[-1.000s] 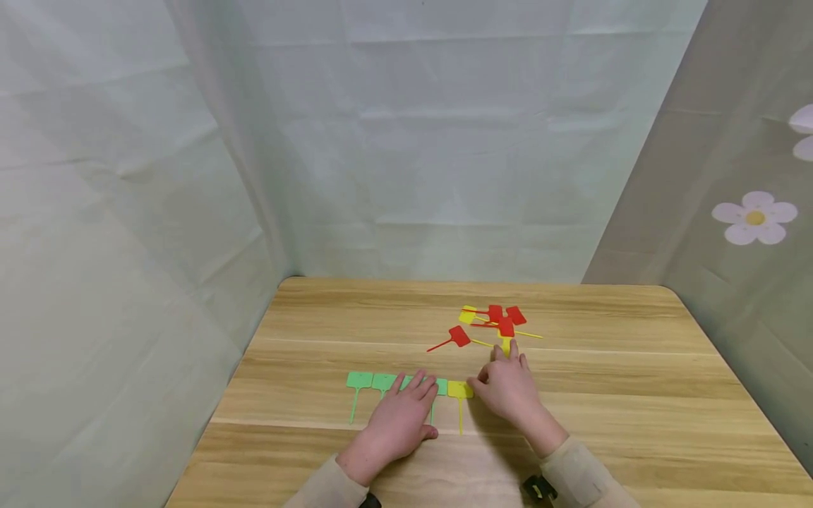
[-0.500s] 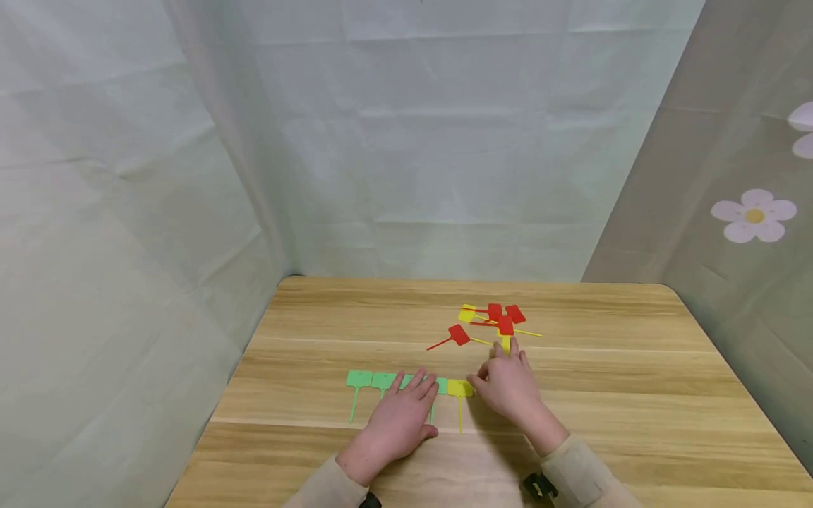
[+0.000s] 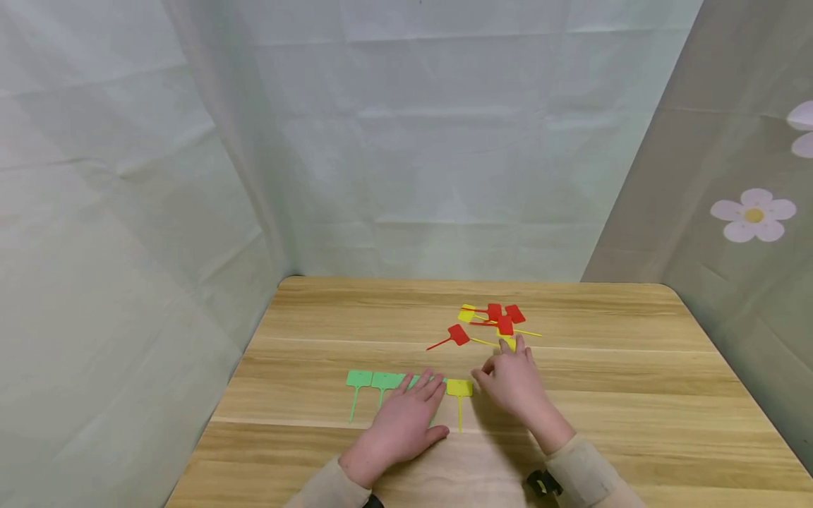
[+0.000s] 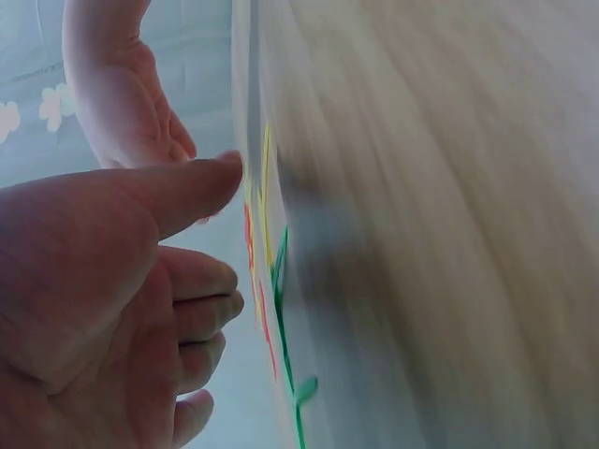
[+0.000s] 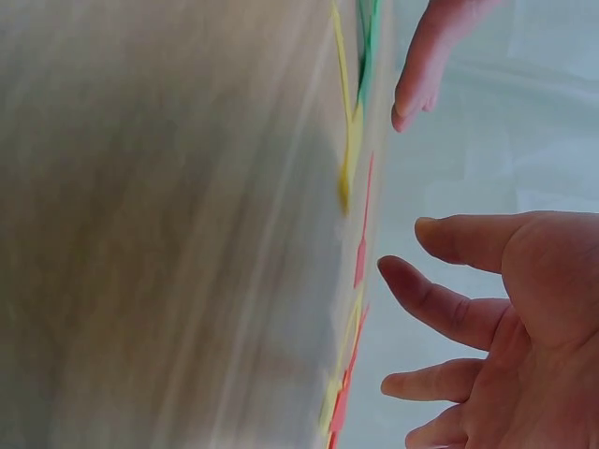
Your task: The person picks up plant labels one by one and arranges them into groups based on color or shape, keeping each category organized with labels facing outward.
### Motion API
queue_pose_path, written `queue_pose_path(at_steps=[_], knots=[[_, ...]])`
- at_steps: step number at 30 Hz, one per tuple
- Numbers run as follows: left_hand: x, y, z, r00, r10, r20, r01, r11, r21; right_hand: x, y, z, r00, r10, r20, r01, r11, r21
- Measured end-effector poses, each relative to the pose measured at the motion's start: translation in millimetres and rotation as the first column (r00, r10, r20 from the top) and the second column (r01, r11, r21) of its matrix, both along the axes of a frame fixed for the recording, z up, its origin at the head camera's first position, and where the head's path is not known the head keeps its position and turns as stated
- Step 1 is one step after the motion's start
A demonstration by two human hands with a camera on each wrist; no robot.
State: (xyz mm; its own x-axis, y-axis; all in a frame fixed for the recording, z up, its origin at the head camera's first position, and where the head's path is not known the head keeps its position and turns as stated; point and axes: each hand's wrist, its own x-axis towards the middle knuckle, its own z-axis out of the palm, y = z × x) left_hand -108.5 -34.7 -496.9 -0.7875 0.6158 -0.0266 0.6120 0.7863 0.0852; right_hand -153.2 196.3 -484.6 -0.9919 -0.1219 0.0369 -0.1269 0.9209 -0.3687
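Note:
In the head view, flat green label cable ties (image 3: 359,378), each a square tag with a thin tail, lie in a row with tails toward me. A yellow label cable tie (image 3: 460,388) forms the row's right end. My left hand (image 3: 404,422) is over the green ones and hides part of them, its fingers extended and holding nothing. My right hand (image 3: 513,384) hovers right of the row, fingers spread and nothing between them in the right wrist view. Its fingertips are nearest another yellow label cable tie (image 3: 507,343), partly covered by them.
Red label cable ties (image 3: 504,325) and yellow ones overlap in a loose pile farther back. A single red tie (image 3: 459,335) lies left of it. The wooden table (image 3: 635,395) ends at pale fabric curtains (image 3: 444,155) behind and beside it.
My left hand has shifted slightly right, covering more of the right-hand green tags. My right hand has moved slightly right, away from the row's yellow cable tie.

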Motion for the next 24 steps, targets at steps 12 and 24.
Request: queue_pose_path(at_steps=[12, 24], knots=[[-1.5, 27.2, -7.5, 1.000, 0.001, 0.011, -0.001, 1.000, -0.007, -3.2, 22.0, 5.5, 0.999, -0.048, -0.003, 0.048, 0.999, -0.018], [-2.0, 33.8, -8.9, 0.999, 0.014, 0.029, -0.013, 1.000, -0.019, -0.3, 32.5, 9.8, 0.998, -0.067, 0.001, 0.067, 0.998, -0.018]])
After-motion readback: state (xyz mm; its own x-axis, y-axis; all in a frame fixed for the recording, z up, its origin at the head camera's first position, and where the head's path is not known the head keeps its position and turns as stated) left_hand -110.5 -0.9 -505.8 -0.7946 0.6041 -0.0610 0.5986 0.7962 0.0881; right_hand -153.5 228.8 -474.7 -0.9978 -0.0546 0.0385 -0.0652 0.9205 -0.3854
